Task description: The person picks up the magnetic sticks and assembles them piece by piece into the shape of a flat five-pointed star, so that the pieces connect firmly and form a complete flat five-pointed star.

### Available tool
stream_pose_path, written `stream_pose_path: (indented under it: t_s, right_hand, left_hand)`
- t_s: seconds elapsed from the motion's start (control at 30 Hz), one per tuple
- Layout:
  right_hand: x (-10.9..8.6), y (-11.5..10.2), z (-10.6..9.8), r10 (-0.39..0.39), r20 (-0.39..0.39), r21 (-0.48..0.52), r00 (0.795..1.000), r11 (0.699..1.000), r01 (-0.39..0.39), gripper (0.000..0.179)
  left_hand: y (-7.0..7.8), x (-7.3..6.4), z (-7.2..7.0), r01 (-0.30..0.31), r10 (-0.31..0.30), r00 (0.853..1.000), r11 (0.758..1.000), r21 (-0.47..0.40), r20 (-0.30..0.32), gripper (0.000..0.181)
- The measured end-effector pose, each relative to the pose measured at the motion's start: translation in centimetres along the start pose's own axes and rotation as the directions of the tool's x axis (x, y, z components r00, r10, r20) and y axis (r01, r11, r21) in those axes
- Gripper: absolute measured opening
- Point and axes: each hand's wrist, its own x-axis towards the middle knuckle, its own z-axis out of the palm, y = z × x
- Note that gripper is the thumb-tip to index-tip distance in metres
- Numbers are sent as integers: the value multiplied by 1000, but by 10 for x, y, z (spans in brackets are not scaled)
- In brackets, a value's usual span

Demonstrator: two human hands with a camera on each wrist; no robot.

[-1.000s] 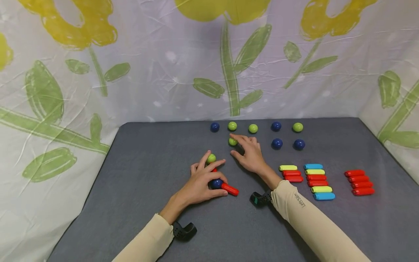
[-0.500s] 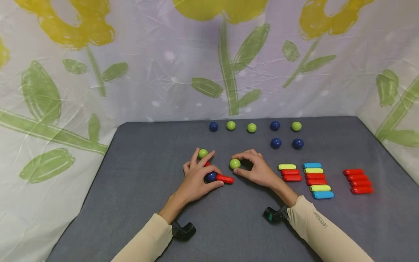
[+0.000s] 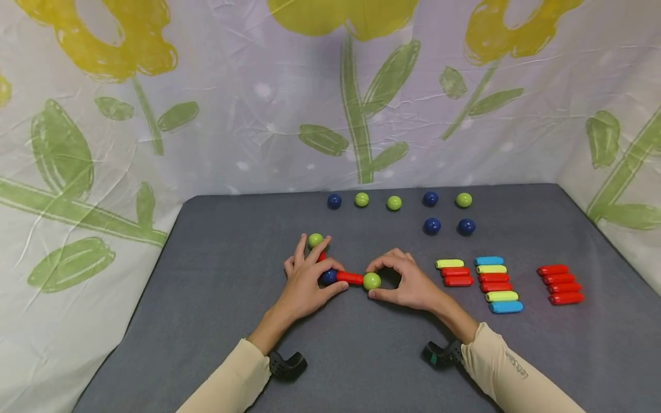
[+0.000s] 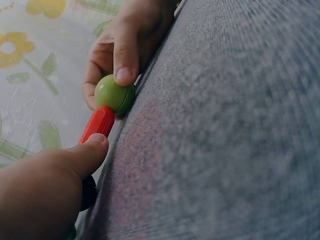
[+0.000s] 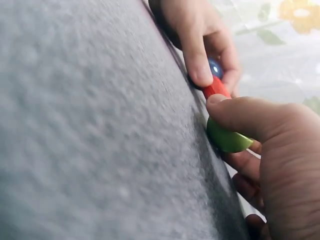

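My left hand (image 3: 303, 291) pinches a dark blue ball (image 3: 329, 277) between thumb and fingers. From that ball a red stick (image 3: 350, 278) points right, and its tip meets a lime green ball (image 3: 372, 281). Thumb and curled fingers of my right hand (image 3: 411, 282) hold this green ball, which the left wrist view shows right at the stick's end. A second red stick (image 3: 322, 256), partly hidden by the left fingers, runs from the blue ball up to another green ball (image 3: 315, 240). In the right wrist view the left thumb lies by the joint of blue ball (image 5: 215, 69) and stick.
Blue and green balls (image 3: 394, 202) stand in loose rows along the back of the grey table (image 3: 232, 241). Short yellow, red and blue sticks (image 3: 494, 277) lie in two columns right of the right hand. Several red sticks (image 3: 562, 284) lie farther right.
My right hand took a green ball from the back row and brought it nearer, to the red stick's end. My left hand shifted slightly left and turned the joined pieces, levelling that stick.
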Motion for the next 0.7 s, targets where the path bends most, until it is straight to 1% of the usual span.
stream_pose_path:
  t_s: [0.07,0.13,0.2,0.27,0.33,0.4,0.5,0.6,0.7]
  right_hand:
    - [-2,-2,2,-8,-5,-14,1000,1000,8,38]
    - [-4,-4,4,-19,-5,-28,1000,999,19,40]
    - [-7,-6,6,-37,2,-41,999,998,37,41]
    - [-10,-7,8,-51,15,-47,999,998,52,42]
    - [-13,-9,9,-56,31,-37,998,998,57,43]
    - [-15,-11,9,-53,46,-11,998,999,54,44]
    - [-19,-12,5,-48,66,45,997,998,45,44]
    - [-25,-13,-2,-37,84,96,996,995,29,44]
    - [-32,-14,-14,-29,87,84,996,996,21,43]
  left_hand:
    - [1,0,0,-43,43,999,999,0,-1,18]
    - [2,0,0,-92,92,996,996,-7,19,20]
    - [4,-1,-1,-130,131,989,991,-20,64,24]
    - [6,-2,-2,-145,149,982,989,-40,116,25]
    - [7,-2,-2,-138,147,977,988,-71,155,25]
    - [7,-2,-2,-124,139,975,988,-96,175,23]
    - [6,-1,-1,-111,134,975,985,-131,180,21]
    - [5,0,1,-101,126,975,985,-138,185,19]
    - [4,0,2,-83,110,975,986,-144,193,19]
